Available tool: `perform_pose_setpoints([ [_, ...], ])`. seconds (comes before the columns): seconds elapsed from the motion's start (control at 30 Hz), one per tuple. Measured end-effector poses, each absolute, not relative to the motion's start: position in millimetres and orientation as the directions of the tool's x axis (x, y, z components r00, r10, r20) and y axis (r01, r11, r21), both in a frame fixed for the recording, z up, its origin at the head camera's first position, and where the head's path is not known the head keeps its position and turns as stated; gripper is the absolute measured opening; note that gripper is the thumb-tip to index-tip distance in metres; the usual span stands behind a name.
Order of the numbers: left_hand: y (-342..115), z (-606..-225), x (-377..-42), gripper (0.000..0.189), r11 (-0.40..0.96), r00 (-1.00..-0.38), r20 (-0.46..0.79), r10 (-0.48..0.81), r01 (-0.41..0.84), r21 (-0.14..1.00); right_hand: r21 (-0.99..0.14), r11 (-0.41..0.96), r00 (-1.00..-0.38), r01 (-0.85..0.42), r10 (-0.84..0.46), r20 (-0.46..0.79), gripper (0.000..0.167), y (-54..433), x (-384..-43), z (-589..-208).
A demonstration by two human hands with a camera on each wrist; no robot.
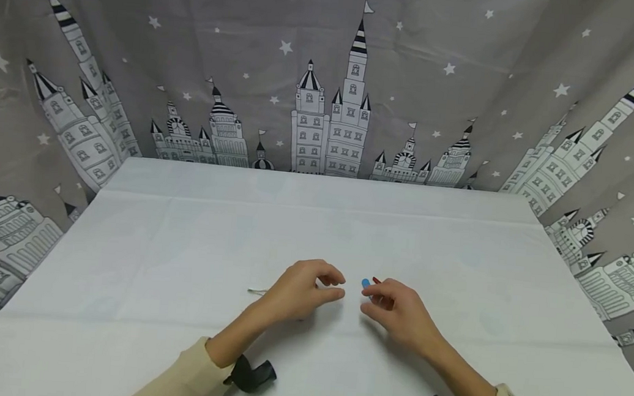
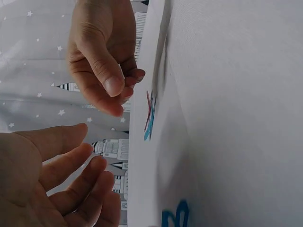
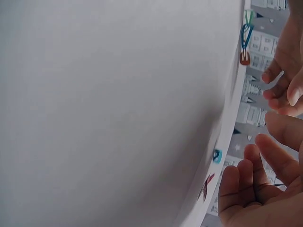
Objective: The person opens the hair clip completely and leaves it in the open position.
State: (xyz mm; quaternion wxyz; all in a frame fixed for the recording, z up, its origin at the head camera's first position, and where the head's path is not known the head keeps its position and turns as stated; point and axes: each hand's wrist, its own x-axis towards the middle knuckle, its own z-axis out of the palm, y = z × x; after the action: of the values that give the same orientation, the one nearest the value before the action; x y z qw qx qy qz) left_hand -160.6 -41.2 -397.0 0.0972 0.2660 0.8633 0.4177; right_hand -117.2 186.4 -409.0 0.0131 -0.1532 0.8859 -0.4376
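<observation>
Both hands hover over the white table with palms facing, apart from each other. My left hand (image 1: 302, 289) has loosely bent fingers with nothing between them. Partly hidden behind its wrist lies a thin greenish cord (image 1: 257, 291). In the right wrist view a blue looped cord (image 3: 245, 35) with an orange-brown tag (image 3: 245, 57) lies near the left hand. My right hand (image 1: 400, 311) is relaxed too and holds nothing visible. By its fingertips lie a small item with a rounded blue end (image 1: 365, 283) and a thin red item (image 1: 376, 281), partly covered. Their exact kind is unclear.
A white cloth (image 1: 314, 234) with fold creases covers the table. Behind and beside it hangs a grey curtain (image 1: 195, 48) printed with castles and stars. Black wrist-worn cameras (image 1: 252, 374) sit near both sleeves.
</observation>
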Motion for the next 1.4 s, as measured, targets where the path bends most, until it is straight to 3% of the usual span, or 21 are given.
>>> perform_pose_setpoints([
  [0.33, -10.0, -408.5, -171.1, 0.027, 0.483, -0.842, 0.005, 0.540, 0.315, 0.817, -0.736, 0.633, -0.965, -0.240, -0.236, 0.111, 0.014, 202.5, -119.0, -409.5],
  [0.7, 9.7, -417.7, -177.5, 0.034, 0.547, -0.849, -0.034, 0.528, 0.309, 0.778, -0.703, 0.667, -0.966, -0.246, -0.228, 0.122, 0.015, 209.9, -122.3, -415.9],
  [1.0, 14.9, -417.9, -179.4, 0.033, 0.597, -0.862, -0.041, 0.505, 0.315, 0.737, -0.635, 0.718, -0.957, -0.284, -0.249, 0.146, 0.014, 206.5, -126.4, -419.9],
  [1.4, 16.2, -421.2, -179.8, 0.024, 0.620, -0.836, -0.034, 0.548, 0.379, 0.687, -0.580, 0.763, -0.958, -0.284, -0.242, 0.152, 0.008, 201.0, -129.2, -424.6],
])
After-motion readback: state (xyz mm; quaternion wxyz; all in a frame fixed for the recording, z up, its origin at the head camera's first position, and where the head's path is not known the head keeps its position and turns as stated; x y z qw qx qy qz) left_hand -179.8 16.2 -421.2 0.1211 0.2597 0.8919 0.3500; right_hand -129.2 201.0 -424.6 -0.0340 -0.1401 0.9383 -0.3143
